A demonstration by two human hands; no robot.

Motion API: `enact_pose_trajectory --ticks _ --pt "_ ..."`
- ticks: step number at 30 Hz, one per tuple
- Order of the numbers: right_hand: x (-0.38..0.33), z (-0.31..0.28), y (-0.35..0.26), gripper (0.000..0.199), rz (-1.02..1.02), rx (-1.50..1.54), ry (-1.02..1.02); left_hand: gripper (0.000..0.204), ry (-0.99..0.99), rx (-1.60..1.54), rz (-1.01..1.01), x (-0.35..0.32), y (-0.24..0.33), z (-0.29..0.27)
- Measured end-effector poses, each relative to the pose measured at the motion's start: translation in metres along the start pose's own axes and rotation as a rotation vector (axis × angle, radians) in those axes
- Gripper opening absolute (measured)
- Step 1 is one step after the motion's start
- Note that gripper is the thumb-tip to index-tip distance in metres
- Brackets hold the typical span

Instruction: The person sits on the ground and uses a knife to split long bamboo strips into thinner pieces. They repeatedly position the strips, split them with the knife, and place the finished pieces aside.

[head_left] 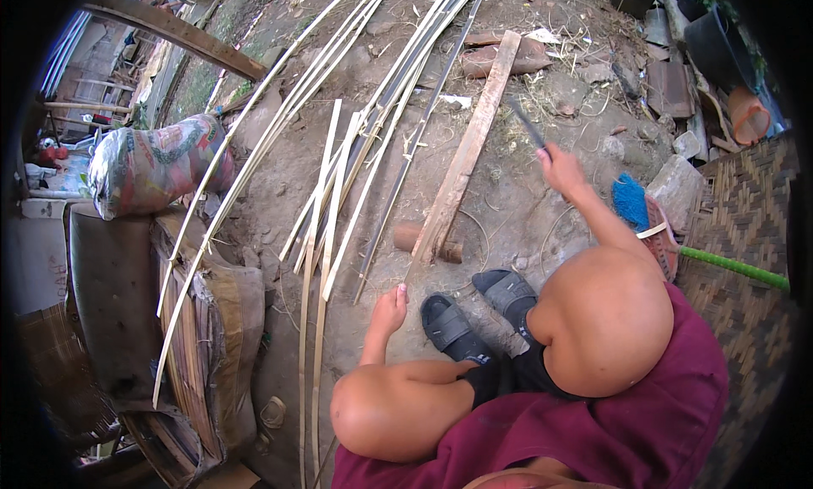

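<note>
My right hand (561,171) is raised to the right of a long wooden plank, closed around the handle of a knife (528,123). Its dark blade, slightly blurred, points up and to the left. Below the plank's near end, my left hand (386,313) is closed on a thin bamboo strip (411,271) that runs up onto the wood. The plank (474,142) slopes away from me, its near end resting on a short round log (408,236). Left of it lie long split bamboo strips (329,197), some pale and some dark.
A stuffed plastic sack (161,163) and an old worn cushion (114,277) stand on the left. On the right are a blue-bristled brush (629,201), a green pole (735,267), a stone (677,184) and a woven bamboo mat (745,201). My sandalled feet are close to the log.
</note>
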State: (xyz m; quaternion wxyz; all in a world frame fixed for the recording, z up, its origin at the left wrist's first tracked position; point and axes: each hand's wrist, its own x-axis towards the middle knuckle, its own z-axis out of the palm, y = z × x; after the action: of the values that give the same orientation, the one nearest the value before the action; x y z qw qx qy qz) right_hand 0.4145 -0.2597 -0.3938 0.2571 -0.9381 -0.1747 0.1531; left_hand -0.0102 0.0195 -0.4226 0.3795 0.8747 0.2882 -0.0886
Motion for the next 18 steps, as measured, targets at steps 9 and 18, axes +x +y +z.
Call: enact_pose_trajectory --ticks 9,18 --pt "-0.074 0.023 -0.054 0.045 -0.428 -0.083 -0.399 0.05 -0.448 -0.734 -0.615 -0.014 0.027 -0.042" --pt "-0.037 0.016 -0.023 0.041 -0.294 -0.057 -0.218 0.051 -0.404 -0.7 -0.609 -0.04 0.021 -0.046"
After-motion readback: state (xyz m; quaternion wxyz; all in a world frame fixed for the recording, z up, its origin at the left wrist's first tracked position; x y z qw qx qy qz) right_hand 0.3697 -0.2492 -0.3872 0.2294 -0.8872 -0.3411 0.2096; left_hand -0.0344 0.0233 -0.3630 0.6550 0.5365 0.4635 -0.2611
